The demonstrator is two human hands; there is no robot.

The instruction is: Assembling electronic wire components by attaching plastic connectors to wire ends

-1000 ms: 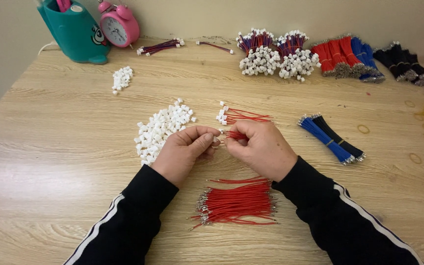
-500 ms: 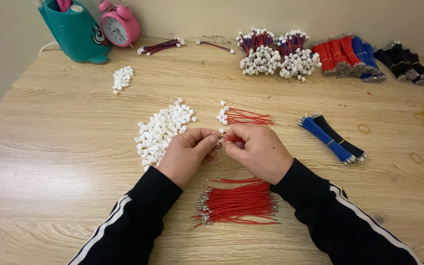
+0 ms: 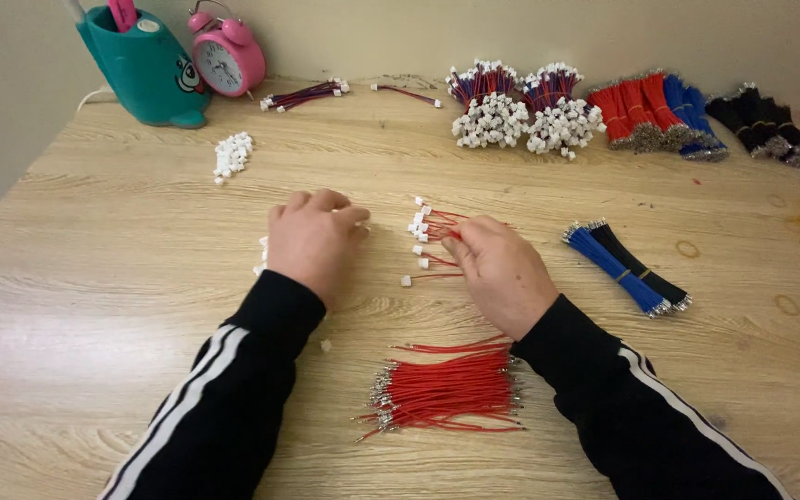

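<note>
My left hand (image 3: 312, 239) lies palm down, fingers curled, over a pile of small white connectors (image 3: 260, 256), hiding nearly all of it. My right hand (image 3: 504, 270) sits to its right, thumb and forefinger pinched on a thin red wire at a small heap of red wires with white connectors (image 3: 426, 229). One more such wire, its connector (image 3: 406, 281) at the end, lies just below. A loose bundle of bare red wires (image 3: 446, 389) lies between my forearms, near me.
A blue and black wire bundle (image 3: 628, 268) lies right of my right hand. Along the back stand a teal holder (image 3: 145, 72), a pink alarm clock (image 3: 227, 57), connector-tipped wire bunches (image 3: 522, 109) and red, blue and black bundles (image 3: 668, 113). A small connector heap (image 3: 231, 154) lies back left.
My hands were together at the middle, working one wire. They have parted: the left moved left onto the connector pile, the right went to the heap of fitted red wires.
</note>
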